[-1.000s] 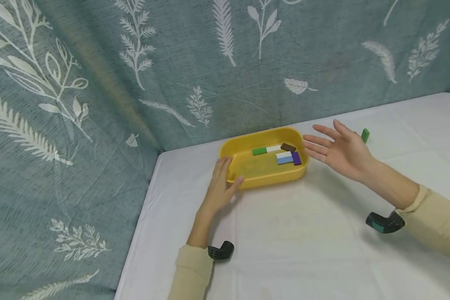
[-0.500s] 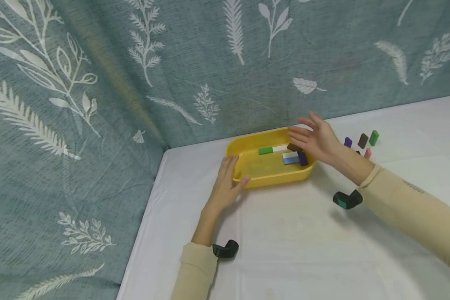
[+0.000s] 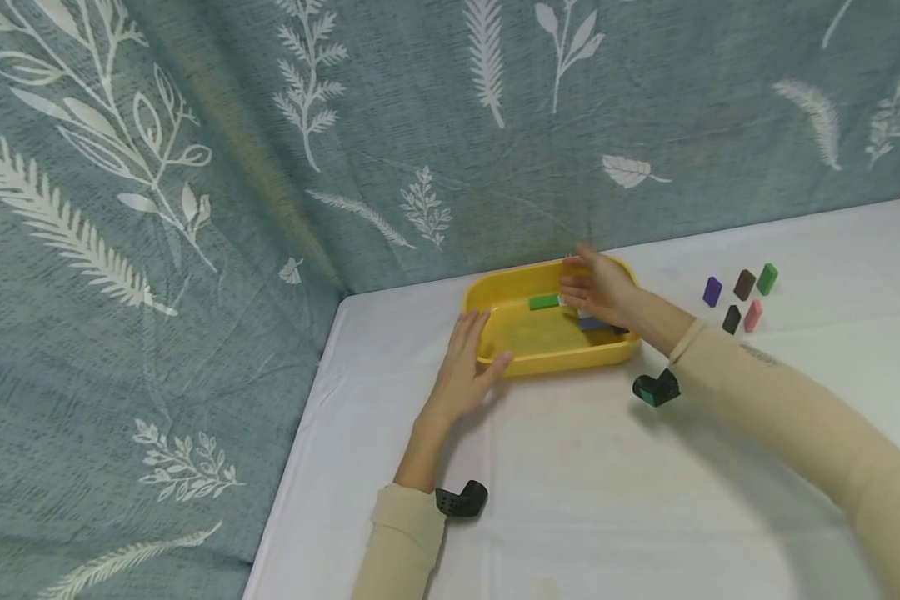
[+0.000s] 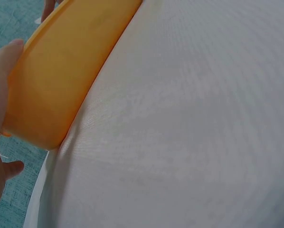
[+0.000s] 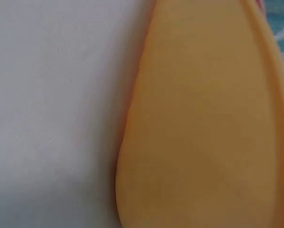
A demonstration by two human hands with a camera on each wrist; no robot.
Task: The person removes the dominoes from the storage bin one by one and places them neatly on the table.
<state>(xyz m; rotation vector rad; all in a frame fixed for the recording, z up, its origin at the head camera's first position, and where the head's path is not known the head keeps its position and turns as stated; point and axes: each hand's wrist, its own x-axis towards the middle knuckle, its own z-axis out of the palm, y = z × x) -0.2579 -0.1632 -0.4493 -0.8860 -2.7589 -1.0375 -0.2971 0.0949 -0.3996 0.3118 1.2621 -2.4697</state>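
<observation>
A yellow plastic tray (image 3: 570,360) stands on the white-covered table, with small coloured domino blocks lying in its right half. Among these a green block (image 3: 543,302) and a blue block (image 3: 592,323) show, while others are hidden by the right hand. My left hand (image 3: 457,371) rests at the tray's left end, fingers stretched along the rim and thumb by the front wall. Over the right half of the tray is my right hand (image 3: 600,292), fingers slightly bent and apart, with nothing visible in them. The right wrist view is filled mostly by the tray's outer wall (image 5: 199,118).
Right of the tray, several blocks stand upright: purple (image 3: 712,291), brown (image 3: 745,284), green (image 3: 768,278), black (image 3: 732,320) and pink (image 3: 753,315). A patterned green-blue curtain (image 3: 495,200) hangs close behind the tray and along the table's left side.
My right hand has moved left from beside the tray to over its blocks, uncovering the standing blocks at the right. My left hand stays at the tray's left end. The head view has shifted slightly.
</observation>
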